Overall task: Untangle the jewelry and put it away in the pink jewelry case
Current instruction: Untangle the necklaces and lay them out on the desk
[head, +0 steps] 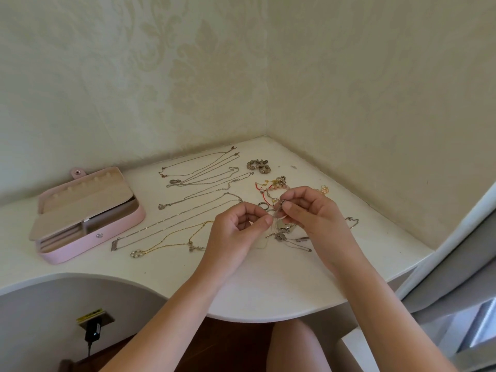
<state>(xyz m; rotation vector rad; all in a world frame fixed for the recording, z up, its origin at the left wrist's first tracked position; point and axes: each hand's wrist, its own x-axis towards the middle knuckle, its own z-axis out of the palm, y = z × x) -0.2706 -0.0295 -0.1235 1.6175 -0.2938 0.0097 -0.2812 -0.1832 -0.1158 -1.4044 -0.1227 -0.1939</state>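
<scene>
Storage could wait: the pink jewelry case (pixel 118 226) lay open at the far left of the worktop (pixel 255 291), well apart from the knot, with straightened necklaces (pixel 198 178) spread between. The left hand (pixel 236 229) and right hand (pixel 311 210) each pinched strands of the tangled jewelry (pixel 280 235), fingers (pixel 291 208) curled close together. The step seemed to want small, slack pulls that opened the loop rather than tightening it.
</scene>
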